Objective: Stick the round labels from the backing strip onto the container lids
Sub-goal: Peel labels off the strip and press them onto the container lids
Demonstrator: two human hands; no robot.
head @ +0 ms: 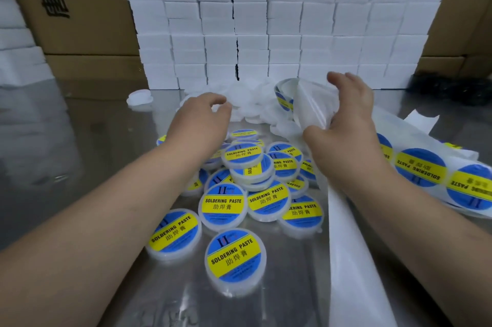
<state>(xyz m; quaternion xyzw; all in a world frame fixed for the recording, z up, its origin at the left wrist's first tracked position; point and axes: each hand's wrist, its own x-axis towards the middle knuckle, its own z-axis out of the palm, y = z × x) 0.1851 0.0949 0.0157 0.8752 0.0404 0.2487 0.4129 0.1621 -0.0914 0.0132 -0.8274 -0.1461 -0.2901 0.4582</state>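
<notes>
Two bare hands reach out over a shiny metal desk [93, 140]. The left hand [202, 116] hovers above a heap of blank white lids [250, 103] with its fingers loosely curled and nothing plainly pinched between them. The right hand [348, 119] grips the backing strip [315, 107], thumb below and fingers arched over the top, so the paper bunches between them.

The strip is thin, glossy and slightly translucent. It looks limp and will likely crease or twist if pulled from one corner, so holding it across its width near the next label seems the steadier grip. To the right of that hand, round labels [420, 167] still sit on the strip, blue discs crossed by a yellow band printed "SOLDERING PASTE". They should peel best from a lifted edge, held only at the rim to keep the adhesive clean.

The lids are shallow, light discs of smooth frosted plastic, likely to skate on the polished metal. Gripping one by its rim would keep it still. Finished labelled lids [234, 201] lie overlapped in a loose pile between the forearms. Behind everything stand a wall of white foam blocks [266, 20] and cardboard boxes [80, 7].
</notes>
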